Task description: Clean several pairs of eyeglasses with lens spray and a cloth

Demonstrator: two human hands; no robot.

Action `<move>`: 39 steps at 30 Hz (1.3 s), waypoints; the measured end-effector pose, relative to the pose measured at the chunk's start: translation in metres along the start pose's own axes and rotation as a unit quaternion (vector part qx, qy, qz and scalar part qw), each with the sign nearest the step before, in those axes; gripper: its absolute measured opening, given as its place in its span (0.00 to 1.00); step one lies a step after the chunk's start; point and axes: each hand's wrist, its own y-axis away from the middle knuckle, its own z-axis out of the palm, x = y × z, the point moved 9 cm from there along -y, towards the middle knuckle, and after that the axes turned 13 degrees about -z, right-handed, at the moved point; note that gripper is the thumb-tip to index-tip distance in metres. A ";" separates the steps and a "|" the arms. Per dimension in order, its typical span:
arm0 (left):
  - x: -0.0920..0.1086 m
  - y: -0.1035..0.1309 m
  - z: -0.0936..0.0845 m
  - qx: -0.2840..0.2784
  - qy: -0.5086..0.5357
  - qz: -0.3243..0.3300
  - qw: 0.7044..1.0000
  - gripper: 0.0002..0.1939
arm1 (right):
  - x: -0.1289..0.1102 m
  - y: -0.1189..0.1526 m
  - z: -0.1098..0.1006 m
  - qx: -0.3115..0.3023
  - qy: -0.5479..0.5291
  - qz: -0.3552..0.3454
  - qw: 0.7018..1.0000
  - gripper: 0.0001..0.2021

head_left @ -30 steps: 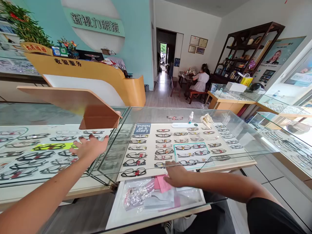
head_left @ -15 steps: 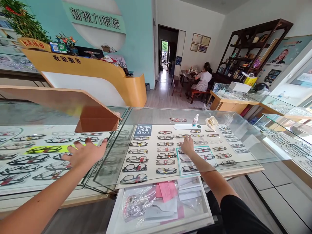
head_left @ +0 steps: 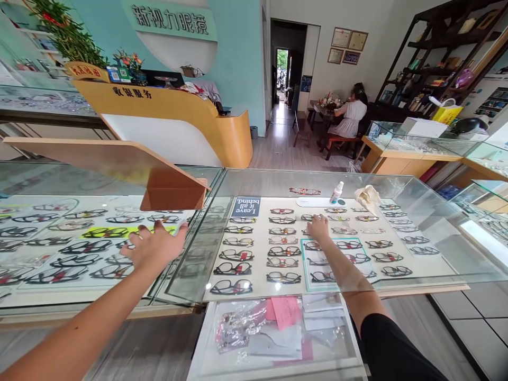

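Eyeglasses in display case, beside right hand: reach step, judging by pose; fingertips bunched, grip can't tell. Left hand fingers spread, no object visible in it. Next move calls for light pinch, neighbours undisturbed (rows tight). Text: card "Leave it all behind.", inverted; wall sign "新视力眼镜"; counter "收银服务". Bottle label illegible.
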 end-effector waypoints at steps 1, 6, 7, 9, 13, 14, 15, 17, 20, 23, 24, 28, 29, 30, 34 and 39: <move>0.000 0.001 -0.001 0.001 0.000 0.000 1.000 0.55 | -0.002 0.001 -0.003 0.004 0.002 -0.001 1.000 0.27; 0.002 0.004 -0.003 -0.003 0.001 -0.002 1.000 0.54 | -0.036 0.019 -0.022 0.032 0.013 -0.030 0.999 0.30; 0.002 0.004 -0.003 -0.003 0.001 -0.004 1.000 0.54 | -0.048 0.025 -0.027 0.036 0.014 -0.040 0.998 0.31; 0.003 0.003 -0.002 0.000 0.004 -0.004 1.000 0.54 | -0.076 0.040 -0.037 0.038 0.012 -0.063 0.997 0.32; 0.004 0.000 -0.001 0.006 0.015 0.001 1.000 0.53 | -0.143 0.085 -0.055 0.022 -0.006 -0.150 0.988 0.32; 0.004 0.000 -0.001 0.003 0.016 0.000 1.000 0.52 | -0.161 0.101 -0.059 0.013 -0.013 -0.182 0.983 0.32; 0.003 0.000 -0.001 0.001 0.016 -0.002 1.000 0.52 | -0.177 0.118 -0.062 -0.001 -0.023 -0.213 0.977 0.31; 0.003 0.002 -0.001 -0.007 0.014 -0.005 1.000 0.52 | -0.201 0.154 -0.067 -0.035 -0.051 -0.252 0.966 0.32; 0.004 0.006 -0.005 -0.011 0.013 -0.006 1.000 0.51 | -0.224 0.207 -0.078 -0.105 -0.111 -0.300 0.942 0.35; 0.005 0.010 -0.008 -0.014 0.013 -0.010 1.000 0.51 | -0.240 0.252 -0.100 -0.190 -0.164 -0.353 0.901 0.32; 0.005 0.010 -0.009 -0.017 0.014 -0.011 1.000 0.51 | -0.243 0.263 -0.111 -0.211 -0.173 -0.370 0.888 0.30; 0.004 0.009 -0.011 -0.012 0.028 -0.008 0.999 0.51 | -0.252 0.294 -0.176 -0.234 -0.196 -0.417 0.856 0.28; 0.003 0.008 -0.011 -0.009 0.033 -0.005 0.999 0.51 | -0.252 0.297 -0.196 -0.221 -0.204 -0.421 0.855 0.28; 0.003 0.008 -0.011 -0.005 0.039 -0.003 0.999 0.51 | -0.250 0.298 -0.217 -0.204 -0.212 -0.423 0.857 0.28; 0.001 0.005 -0.010 0.007 0.056 0.006 0.998 0.50 | -0.221 0.266 -0.285 -0.089 -0.197 -0.388 0.896 0.25; 0.000 0.008 -0.009 0.014 0.060 0.007 0.998 0.50 | -0.155 0.166 -0.290 -0.009 -0.080 -0.290 0.954 0.22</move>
